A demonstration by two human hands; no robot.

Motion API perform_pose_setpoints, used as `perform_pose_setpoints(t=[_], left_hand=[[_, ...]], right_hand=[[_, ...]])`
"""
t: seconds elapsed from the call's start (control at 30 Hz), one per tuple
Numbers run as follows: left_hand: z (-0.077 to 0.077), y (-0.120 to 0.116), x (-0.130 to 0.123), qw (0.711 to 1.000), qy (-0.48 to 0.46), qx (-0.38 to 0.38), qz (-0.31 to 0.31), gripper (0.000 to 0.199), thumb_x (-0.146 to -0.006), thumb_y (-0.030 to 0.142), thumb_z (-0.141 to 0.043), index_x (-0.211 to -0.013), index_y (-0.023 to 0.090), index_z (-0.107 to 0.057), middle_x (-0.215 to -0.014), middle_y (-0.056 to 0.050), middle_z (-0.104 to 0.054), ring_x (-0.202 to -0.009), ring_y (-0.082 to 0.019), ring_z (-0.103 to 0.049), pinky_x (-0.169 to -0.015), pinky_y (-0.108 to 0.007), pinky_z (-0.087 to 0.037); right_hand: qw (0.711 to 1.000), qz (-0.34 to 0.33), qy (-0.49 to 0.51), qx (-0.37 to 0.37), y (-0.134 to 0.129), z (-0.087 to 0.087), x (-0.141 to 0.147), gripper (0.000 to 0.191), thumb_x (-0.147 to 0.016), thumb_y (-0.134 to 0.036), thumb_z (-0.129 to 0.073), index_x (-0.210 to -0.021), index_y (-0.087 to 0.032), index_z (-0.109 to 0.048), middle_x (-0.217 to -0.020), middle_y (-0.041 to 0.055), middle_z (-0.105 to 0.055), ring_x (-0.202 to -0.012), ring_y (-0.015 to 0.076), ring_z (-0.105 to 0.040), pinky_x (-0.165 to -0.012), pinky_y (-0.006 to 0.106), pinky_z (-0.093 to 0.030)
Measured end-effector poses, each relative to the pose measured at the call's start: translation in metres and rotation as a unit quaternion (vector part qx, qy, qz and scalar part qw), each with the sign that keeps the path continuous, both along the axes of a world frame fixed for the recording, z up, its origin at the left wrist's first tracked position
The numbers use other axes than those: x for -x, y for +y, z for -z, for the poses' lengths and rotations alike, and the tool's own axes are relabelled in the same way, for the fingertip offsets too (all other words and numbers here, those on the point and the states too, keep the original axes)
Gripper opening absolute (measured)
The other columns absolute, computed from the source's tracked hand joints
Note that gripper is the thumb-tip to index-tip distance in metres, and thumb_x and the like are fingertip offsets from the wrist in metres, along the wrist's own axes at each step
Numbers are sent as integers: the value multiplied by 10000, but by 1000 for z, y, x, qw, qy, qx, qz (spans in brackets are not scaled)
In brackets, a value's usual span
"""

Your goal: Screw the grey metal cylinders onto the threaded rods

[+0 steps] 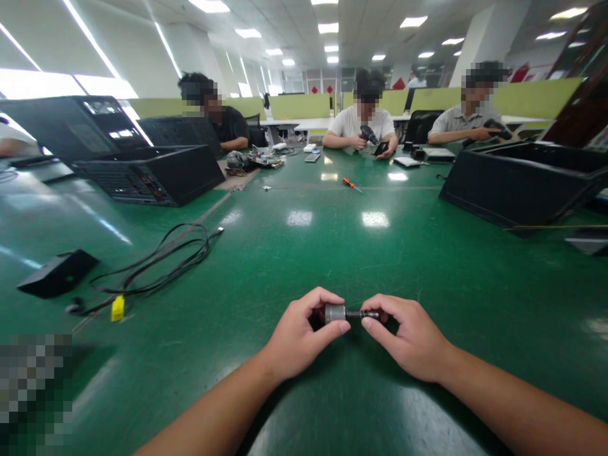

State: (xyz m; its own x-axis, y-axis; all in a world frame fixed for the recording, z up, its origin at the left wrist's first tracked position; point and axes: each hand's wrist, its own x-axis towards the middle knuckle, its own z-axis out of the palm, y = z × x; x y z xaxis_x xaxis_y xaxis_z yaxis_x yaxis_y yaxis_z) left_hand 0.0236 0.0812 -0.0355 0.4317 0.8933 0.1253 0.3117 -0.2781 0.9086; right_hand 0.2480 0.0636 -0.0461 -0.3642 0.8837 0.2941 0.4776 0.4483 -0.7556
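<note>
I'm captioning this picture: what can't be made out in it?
Head view:
Metal cylinder: partly covered by the left hand.
Thin rod: partly covered by the right hand.
Black case at right: floor hidden by its near wall.
Bottom-left object: pixelated, cut by left edge.

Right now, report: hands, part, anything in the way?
Left hand grips grey cylinder. Right hand pinches dark shaft extending from it. Shaft roughly level. Black cable off left, clear of both hands.

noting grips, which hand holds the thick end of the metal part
The left hand: it grips the grey cylinder, while the right hand holds the thin shaft.
</note>
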Motion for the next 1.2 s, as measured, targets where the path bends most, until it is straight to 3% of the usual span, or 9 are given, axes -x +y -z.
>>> perform_pose_setpoints(t=[1.2], left_hand=[[-2,-1,-2,997,-55,39,-26,283,-797,310,-741,-1003,162,-616,-790,7,-605,-707,-134,-544,-673,-266,-413]], right_hand=[[1000,22,2,8,0,0,0,84,-913,-227,-552,-885,-202,-627,-725,-23,-594,-666,140,-565,-653,267,-407]])
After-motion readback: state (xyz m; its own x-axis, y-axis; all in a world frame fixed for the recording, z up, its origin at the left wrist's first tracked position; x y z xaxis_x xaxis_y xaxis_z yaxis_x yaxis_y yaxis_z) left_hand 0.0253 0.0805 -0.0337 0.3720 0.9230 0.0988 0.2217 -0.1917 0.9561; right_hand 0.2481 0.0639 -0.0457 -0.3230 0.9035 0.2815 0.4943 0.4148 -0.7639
